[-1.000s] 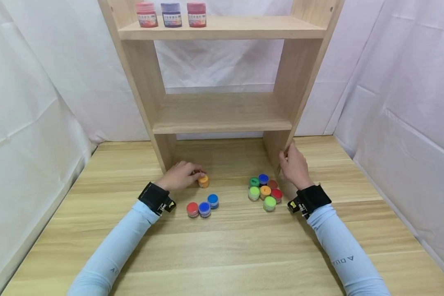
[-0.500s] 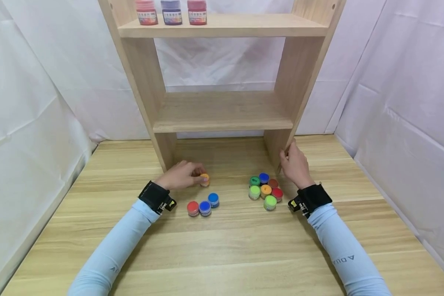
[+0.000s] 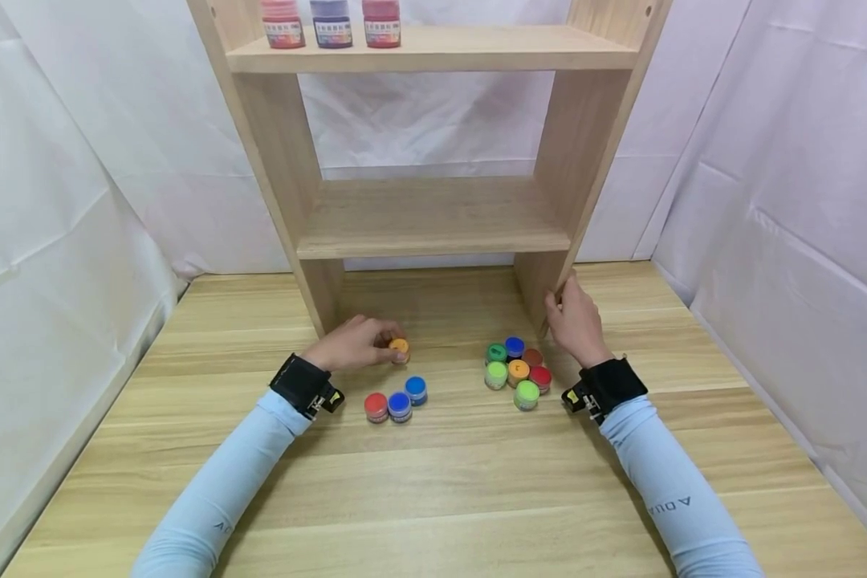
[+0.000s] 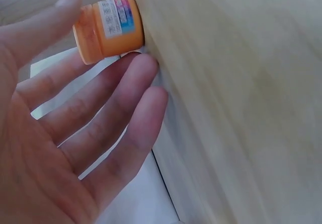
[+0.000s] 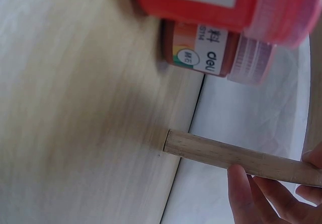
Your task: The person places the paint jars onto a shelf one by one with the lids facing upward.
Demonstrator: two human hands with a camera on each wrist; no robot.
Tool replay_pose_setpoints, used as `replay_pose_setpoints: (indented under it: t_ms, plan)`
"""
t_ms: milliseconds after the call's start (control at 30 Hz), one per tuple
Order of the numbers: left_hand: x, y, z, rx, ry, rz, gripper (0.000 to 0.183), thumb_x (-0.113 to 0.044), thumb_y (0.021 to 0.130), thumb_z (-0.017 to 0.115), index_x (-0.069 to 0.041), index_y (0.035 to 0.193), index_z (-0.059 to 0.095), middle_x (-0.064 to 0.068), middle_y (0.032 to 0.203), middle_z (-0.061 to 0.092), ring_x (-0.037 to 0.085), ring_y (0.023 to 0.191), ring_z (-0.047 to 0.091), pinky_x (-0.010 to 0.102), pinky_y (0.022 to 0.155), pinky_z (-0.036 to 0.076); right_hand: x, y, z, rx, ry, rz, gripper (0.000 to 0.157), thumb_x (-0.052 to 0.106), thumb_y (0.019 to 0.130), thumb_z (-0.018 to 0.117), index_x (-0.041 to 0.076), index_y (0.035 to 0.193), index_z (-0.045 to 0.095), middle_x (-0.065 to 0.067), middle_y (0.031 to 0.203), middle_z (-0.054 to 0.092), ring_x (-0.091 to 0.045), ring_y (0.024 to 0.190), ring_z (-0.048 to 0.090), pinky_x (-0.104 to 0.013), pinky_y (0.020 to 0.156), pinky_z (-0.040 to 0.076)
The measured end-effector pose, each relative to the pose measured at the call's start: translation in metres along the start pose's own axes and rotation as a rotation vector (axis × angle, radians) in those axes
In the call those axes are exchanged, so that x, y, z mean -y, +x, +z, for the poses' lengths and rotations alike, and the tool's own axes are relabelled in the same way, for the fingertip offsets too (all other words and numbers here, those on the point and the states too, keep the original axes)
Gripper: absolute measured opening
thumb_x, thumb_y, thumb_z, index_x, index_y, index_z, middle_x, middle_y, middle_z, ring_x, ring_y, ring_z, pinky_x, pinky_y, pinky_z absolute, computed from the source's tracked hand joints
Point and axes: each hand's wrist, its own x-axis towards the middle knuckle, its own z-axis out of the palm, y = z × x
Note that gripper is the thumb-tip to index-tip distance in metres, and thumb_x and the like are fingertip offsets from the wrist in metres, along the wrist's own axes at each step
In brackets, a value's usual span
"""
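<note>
My left hand (image 3: 357,343) pinches a small orange paint jar (image 4: 113,28) between thumb and fingers; the jar stands upright on the table, its lid (image 3: 399,345) partly covered by the thumb in the head view. The other fingers (image 4: 146,116) of that hand are spread beside it. My right hand (image 3: 578,325) grips the lower right side panel (image 5: 236,156) of the wooden shelf, with the thumb on one face and fingers on the other. Near that hand stand a red jar (image 3: 539,379) and a brown-red jar (image 5: 201,48).
In front of the left hand are a red jar (image 3: 376,407) and two blue jars (image 3: 400,406). Several jars, including a light green one (image 3: 527,395), cluster by the right panel. The upper shelf board (image 3: 433,58) bears three jars; a middle board (image 3: 433,217) spans below.
My left thumb and fingers have shifted from the top of the orange jar to around its sides, the thumb now on its near side. The right hand stays on the panel.
</note>
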Motion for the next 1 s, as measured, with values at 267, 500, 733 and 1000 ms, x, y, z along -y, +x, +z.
replay_pose_setpoints:
  t_ms: [267,500,733,1000]
  plan:
    - [-0.0038,-0.0012,0.0015,-0.011,0.036,0.016,0.033,-0.028,0.090,0.081,-0.018,0.120,0.071,-0.006,0.100,0.072,0.012,0.089,0.063,0.033,0.084,0.053,0.0000,0.0004,-0.0002,0.008,0.002,0.008,0.054,0.022,0.109,0.040,0.006,0.159,0.024,-0.031,0.154,0.046,-0.051,0.129,0.059,-0.061,0.083,0.058]
    - [-0.0009,-0.0002,0.0033,-0.032,0.048,0.029,0.024,-0.031,0.092,0.079,-0.020,0.112,0.072,-0.007,0.096,0.070,0.013,0.085,0.061,0.032,0.080,0.052,-0.0005,0.0003,-0.0001,0.007,-0.009,0.012,0.055,0.023,0.109,0.040,0.007,0.159,0.023,-0.031,0.154,0.046,-0.051,0.129,0.059,-0.061,0.084,0.058]
    - [0.0007,0.0004,0.0028,-0.072,0.026,0.020,0.030,-0.032,0.093,0.078,-0.016,0.117,0.071,-0.004,0.099,0.076,0.012,0.091,0.070,0.035,0.081,0.057,-0.0009,-0.0001,0.0002,0.002,-0.007,0.009,0.055,0.022,0.109,0.040,0.007,0.160,0.023,-0.031,0.154,0.046,-0.051,0.127,0.060,-0.061,0.083,0.059]
    - [0.0006,0.0006,0.0029,-0.119,0.028,0.017,0.037,-0.035,0.093,0.078,-0.014,0.123,0.070,-0.003,0.101,0.076,0.013,0.093,0.071,0.035,0.080,0.058,-0.0010,0.0005,0.0002,-0.002,-0.006,0.007,0.055,0.022,0.109,0.040,0.007,0.159,0.024,-0.031,0.154,0.046,-0.052,0.128,0.059,-0.061,0.083,0.058]
